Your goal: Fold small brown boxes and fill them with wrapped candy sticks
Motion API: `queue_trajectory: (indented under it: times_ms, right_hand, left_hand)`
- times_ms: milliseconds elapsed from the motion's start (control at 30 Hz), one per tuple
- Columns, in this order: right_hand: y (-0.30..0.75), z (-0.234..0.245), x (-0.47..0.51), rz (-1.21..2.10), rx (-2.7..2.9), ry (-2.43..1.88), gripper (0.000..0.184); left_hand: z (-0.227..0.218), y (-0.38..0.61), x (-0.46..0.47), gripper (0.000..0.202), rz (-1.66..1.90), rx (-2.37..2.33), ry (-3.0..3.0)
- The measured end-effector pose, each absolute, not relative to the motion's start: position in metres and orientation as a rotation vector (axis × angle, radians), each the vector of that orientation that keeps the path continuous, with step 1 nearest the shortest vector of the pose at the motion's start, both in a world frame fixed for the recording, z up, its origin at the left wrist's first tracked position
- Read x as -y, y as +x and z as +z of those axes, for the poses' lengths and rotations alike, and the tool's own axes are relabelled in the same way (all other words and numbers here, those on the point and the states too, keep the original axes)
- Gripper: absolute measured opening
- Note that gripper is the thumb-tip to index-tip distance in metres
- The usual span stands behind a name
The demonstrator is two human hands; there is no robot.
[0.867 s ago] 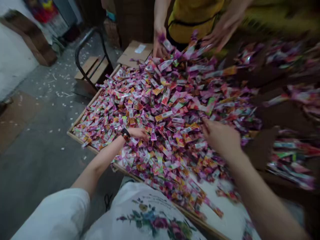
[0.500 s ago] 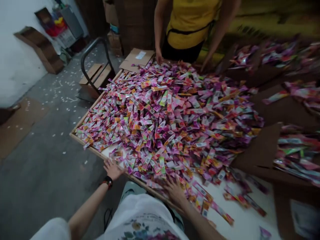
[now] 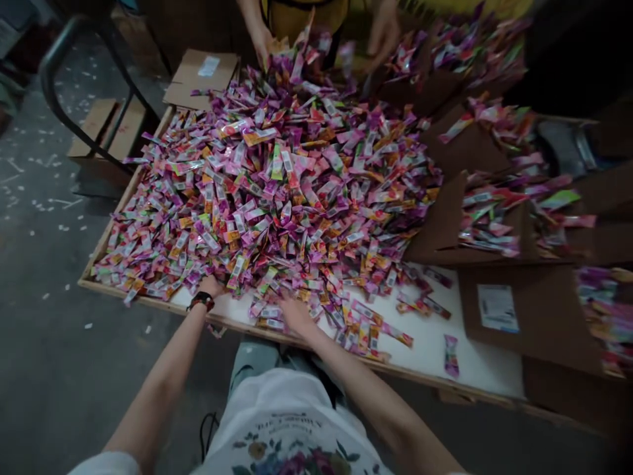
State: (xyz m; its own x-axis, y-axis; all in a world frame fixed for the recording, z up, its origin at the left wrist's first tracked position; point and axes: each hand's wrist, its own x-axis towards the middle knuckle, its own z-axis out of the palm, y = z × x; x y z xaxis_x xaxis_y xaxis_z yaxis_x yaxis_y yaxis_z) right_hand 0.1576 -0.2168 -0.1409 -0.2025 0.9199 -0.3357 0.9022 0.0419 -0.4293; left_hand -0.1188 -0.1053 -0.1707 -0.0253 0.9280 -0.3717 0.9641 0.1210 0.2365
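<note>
From the head camera, the person's left hand (image 3: 210, 287) is pressing into the near edge of a heaped mound of pink, purple and orange foil sachets (image 3: 277, 191), its fingers sunk among the packets so that I cannot tell whether they are gripping any. A black wristwatch (image 3: 201, 301) is sitting on that wrist. The right hand (image 3: 297, 315) is lying palm down and open on the sachets just beside it, holding nothing that shows. The mound is covering most of a white tabletop (image 3: 435, 349) edged by a wooden rim (image 3: 128, 290), and one loose sachet (image 3: 450, 355) is lying well apart from it on the bare surface. At the far side, a co-worker in a yellow shirt (image 3: 301, 6) is reaching into the mound with both hands (image 3: 383, 36). Open cardboard boxes (image 3: 519, 310) filled with more sachets are standing along the right side, and a flattened carton (image 3: 200, 82) is lying at the far corner. A metal hand truck (image 3: 64, 72) is standing beyond the left edge, on a concrete floor (image 3: 44, 264) scattered with white scraps, while the person's floral-printed white T-shirt (image 3: 289, 422) is showing at the bottom.
</note>
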Motion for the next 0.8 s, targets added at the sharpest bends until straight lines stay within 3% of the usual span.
queue_trajectory:
  times_ms: [67,367,600,700,800]
  right_hand:
    - [0.174,-0.135,0.229,0.890,2.121,-2.043,0.030]
    - [0.192,-0.159,0.163,0.731,1.488,-2.416,0.047]
    - [0.172,-0.171,0.145,0.898,1.407,-2.354,0.018]
    - [0.179,-0.151,0.163,0.858,1.411,-2.195,0.024]
    - [0.206,-0.144,0.219,0.702,1.294,-2.076,0.037]
  left_hand:
    - [-0.168,-0.121,0.118,0.046,-0.070,-1.981,1.816]
    - [-0.151,-0.088,0.190,0.035,0.266,-1.865,1.901]
    - [-0.162,-0.011,0.215,0.035,0.324,-1.477,2.182]
    - [-0.164,0.022,0.219,0.037,0.315,-1.238,2.370]
    - [-0.143,0.035,0.192,0.024,0.582,-1.367,2.327]
